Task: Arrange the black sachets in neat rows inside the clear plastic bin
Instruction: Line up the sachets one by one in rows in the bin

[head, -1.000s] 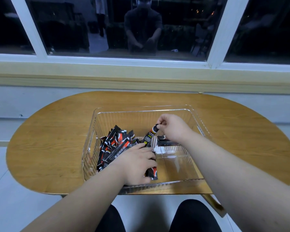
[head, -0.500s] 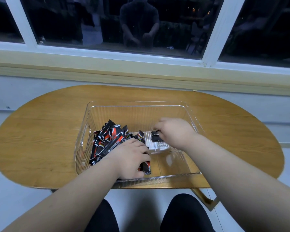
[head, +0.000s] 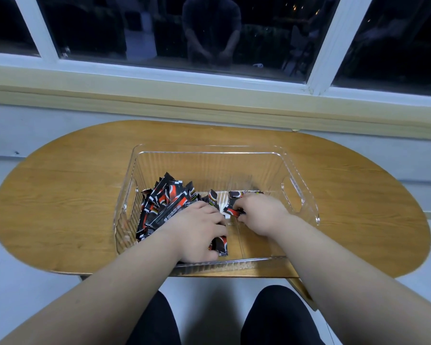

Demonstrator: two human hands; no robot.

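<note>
Atop table [head: 60, 207], in bin [head: 209, 168]: L hand [head: 197, 232] round sachets [head: 169, 202], R hand [head: 261, 215] pinch on sachet [head: 232, 210]

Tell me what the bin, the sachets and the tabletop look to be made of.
Bin: clear rigid plastic, glossy; the tabletop shows through its ribbed walls. Sachets: thin printed film, possibly foil laminate; black, red and white print with a slight sheen. Tabletop: wood grain, satin finish; solid wood, veneer or laminate cannot be told.

I see an indoor room at night, home or office I cannot tell: an oval wooden table [head: 60, 195] against a pale wall [head: 35, 135], under a white-framed window [head: 329, 41] whose dark glass reflects a seated person [head: 212, 28].
</note>
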